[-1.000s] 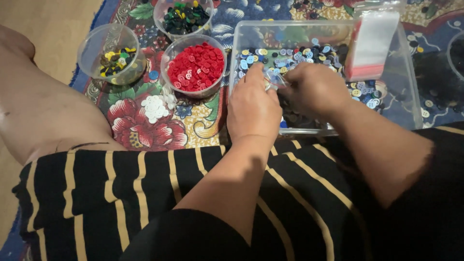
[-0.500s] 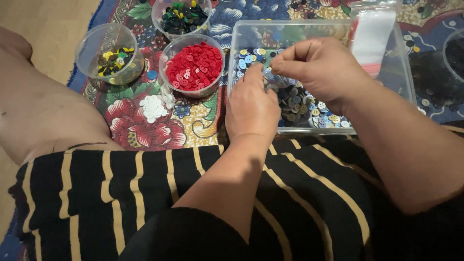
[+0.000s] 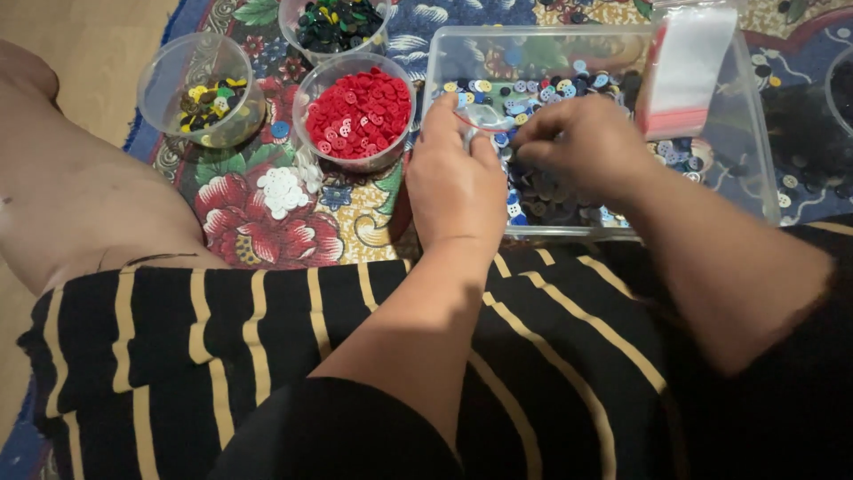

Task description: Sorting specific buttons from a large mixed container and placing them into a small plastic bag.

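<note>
Both hands, left hand (image 3: 455,182) and right hand (image 3: 582,147), pinch a small clear plastic bag (image 3: 484,116) over the clear rectangular plastic tub (image 3: 755,169) of mixed buttons, red-button cup (image 3: 357,111) at 9 o'clock.

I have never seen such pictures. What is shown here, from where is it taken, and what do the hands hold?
The camera sits on a person's head and looks down at their lap and both bare hands. No machine is involved. On a flowered rug stand a clear rectangular box of mixed buttons, a cup of red buttons, a cup of yellow and mixed buttons and a cup of dark buttons. A small pile of white buttons lies on the rug. The left hand and right hand meet over the box, apparently pinching a small clear bag. A larger clear bag leans in the box.
</note>
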